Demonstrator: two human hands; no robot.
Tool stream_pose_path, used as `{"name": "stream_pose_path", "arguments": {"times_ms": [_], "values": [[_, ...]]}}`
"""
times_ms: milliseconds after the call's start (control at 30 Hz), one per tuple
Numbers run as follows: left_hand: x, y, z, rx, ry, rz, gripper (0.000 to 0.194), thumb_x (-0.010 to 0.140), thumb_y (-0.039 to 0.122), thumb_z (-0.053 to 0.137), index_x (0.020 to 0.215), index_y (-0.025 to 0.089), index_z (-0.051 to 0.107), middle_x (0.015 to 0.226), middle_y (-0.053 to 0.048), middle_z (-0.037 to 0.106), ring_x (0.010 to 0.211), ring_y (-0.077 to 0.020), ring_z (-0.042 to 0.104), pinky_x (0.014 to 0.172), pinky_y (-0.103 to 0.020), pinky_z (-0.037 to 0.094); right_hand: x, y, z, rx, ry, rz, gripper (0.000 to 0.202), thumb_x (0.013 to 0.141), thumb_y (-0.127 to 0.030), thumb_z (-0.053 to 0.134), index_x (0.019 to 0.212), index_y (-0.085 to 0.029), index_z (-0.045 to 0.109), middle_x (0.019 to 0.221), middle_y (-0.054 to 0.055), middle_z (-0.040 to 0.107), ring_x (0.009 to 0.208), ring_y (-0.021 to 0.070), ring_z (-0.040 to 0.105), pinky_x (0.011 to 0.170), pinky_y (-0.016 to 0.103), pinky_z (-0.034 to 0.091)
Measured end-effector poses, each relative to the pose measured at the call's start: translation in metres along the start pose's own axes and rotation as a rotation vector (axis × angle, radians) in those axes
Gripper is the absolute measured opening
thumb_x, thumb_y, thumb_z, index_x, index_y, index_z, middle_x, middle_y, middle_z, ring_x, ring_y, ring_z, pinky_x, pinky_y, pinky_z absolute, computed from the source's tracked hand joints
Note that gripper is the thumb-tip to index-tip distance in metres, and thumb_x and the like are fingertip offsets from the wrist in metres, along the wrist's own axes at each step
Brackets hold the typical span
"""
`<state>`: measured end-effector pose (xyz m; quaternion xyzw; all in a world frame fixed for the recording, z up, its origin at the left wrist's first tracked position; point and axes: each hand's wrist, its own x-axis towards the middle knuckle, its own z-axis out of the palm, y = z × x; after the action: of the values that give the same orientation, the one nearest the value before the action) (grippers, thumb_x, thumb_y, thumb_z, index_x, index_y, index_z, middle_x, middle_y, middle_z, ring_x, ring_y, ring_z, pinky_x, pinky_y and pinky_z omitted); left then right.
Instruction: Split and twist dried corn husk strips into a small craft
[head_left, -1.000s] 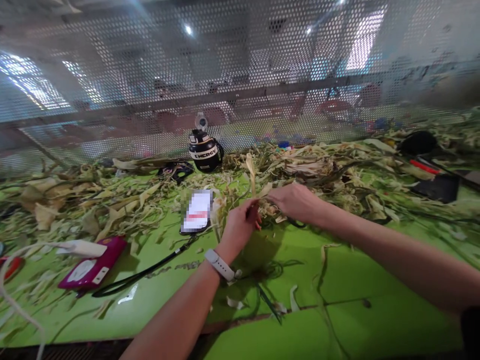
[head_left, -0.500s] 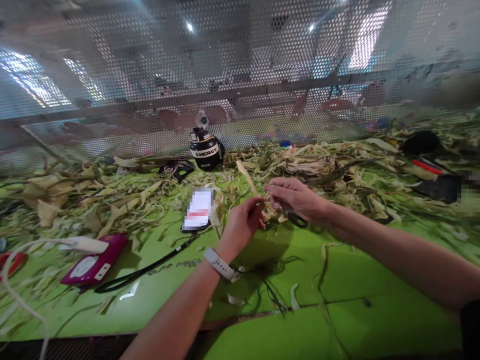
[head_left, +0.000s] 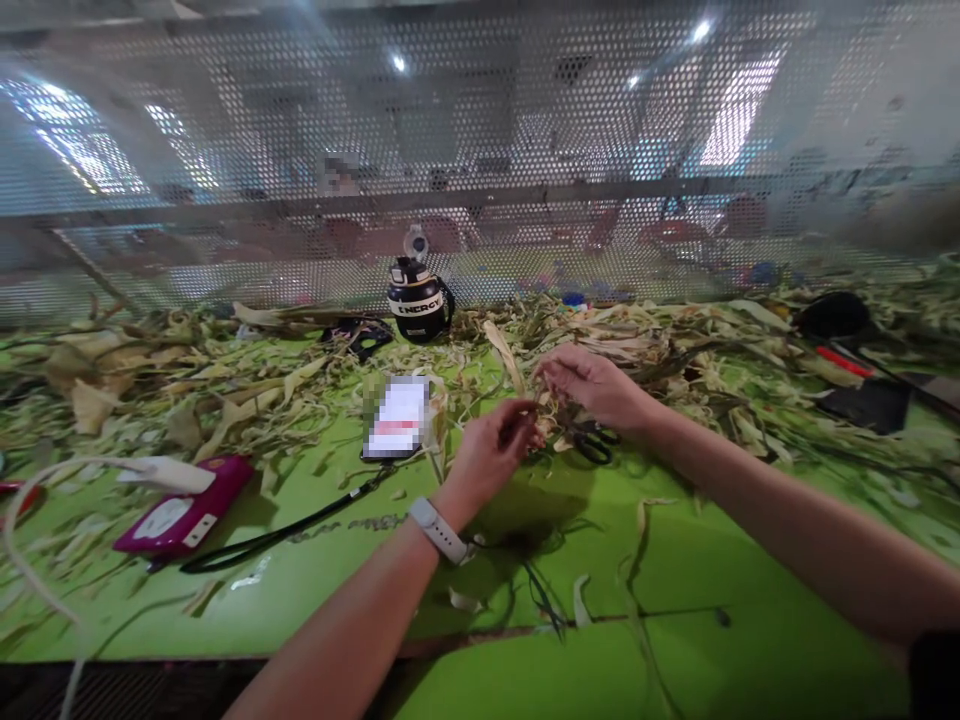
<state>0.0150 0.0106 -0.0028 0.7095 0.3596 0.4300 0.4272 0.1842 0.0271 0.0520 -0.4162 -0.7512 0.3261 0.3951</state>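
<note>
My left hand [head_left: 501, 440], wearing a pale wristband watch [head_left: 439, 530], is closed with its fingers curled inward over the middle of the green table. Just beyond it to the right is my right hand [head_left: 589, 380], fingers bent and thumb and fingertips drawn together. The fingertips of both hands nearly meet, and what lies between them is too small to make out. A pale dry corn husk strip [head_left: 504, 355] sticks up just behind the fingers. Beneath my right hand are scissors with black handles [head_left: 598, 445], partly hidden by it.
Dried husk pieces [head_left: 225, 400] cover the back and sides of the green table [head_left: 315, 600]. A black bottle [head_left: 417, 305] stands near the perforated metal screen [head_left: 480, 130]. Left of my hands lie a phone [head_left: 397, 415] with a black strap and a purple power block [head_left: 187, 510] with a white plug.
The view has shifted slightly. My right hand has turned a little and its fingertips lift slightly from my left hand; more of the scissors' handles shows below it.
</note>
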Motion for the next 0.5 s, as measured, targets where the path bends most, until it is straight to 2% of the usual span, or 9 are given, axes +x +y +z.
{"name": "stream_pose_path", "arguments": {"times_ms": [100,200,267,400,500], "values": [[0.0,-0.004,0.0,0.032,-0.006,0.019,0.022,0.083,0.031,0.051,0.094,0.014,0.059,0.08,-0.006,0.067,0.066,-0.0136,0.063,0.057,-0.023,0.048,-0.003,-0.002,0.007,0.166,-0.083,0.106,0.037,0.087,-0.049,0.042,0.08,-0.016,0.056,0.069,0.0,0.057,0.059,0.0103,0.049,0.058,0.023,0.039],[0.001,-0.006,-0.001,0.028,-0.025,0.003,0.019,0.083,0.03,0.05,0.088,0.014,0.059,0.074,-0.004,0.066,0.061,-0.012,0.061,0.054,-0.022,0.046,-0.004,-0.003,0.011,0.242,-0.063,0.106,0.038,0.087,-0.049,0.043,0.072,-0.016,0.055,0.072,0.002,0.06,0.068,0.0118,0.054,0.068,0.024,0.042],[0.002,-0.005,-0.002,-0.009,-0.04,-0.017,0.018,0.083,0.029,0.051,0.089,0.014,0.059,0.073,-0.003,0.066,0.06,-0.0119,0.061,0.054,-0.022,0.047,-0.003,-0.003,0.011,0.229,-0.072,0.096,0.038,0.088,-0.048,0.043,0.07,-0.016,0.055,0.071,0.002,0.06,0.07,0.0119,0.054,0.071,0.025,0.041],[0.001,-0.004,0.0,-0.059,-0.064,-0.063,0.02,0.081,0.031,0.053,0.091,0.014,0.06,0.069,-0.003,0.065,0.057,-0.0129,0.062,0.055,-0.024,0.049,-0.001,-0.002,0.005,0.053,-0.117,0.069,0.036,0.088,-0.044,0.045,0.07,-0.015,0.057,0.069,0.001,0.058,0.068,0.0117,0.052,0.07,0.024,0.04],[0.001,-0.004,0.001,-0.136,-0.083,-0.086,0.024,0.08,0.033,0.055,0.094,0.014,0.059,0.071,-0.004,0.066,0.058,-0.0137,0.063,0.057,-0.026,0.051,0.0,-0.004,0.001,0.053,-0.105,0.065,0.035,0.089,-0.042,0.042,0.074,-0.015,0.058,0.071,0.001,0.058,0.069,0.0121,0.051,0.068,0.024,0.039]]}}
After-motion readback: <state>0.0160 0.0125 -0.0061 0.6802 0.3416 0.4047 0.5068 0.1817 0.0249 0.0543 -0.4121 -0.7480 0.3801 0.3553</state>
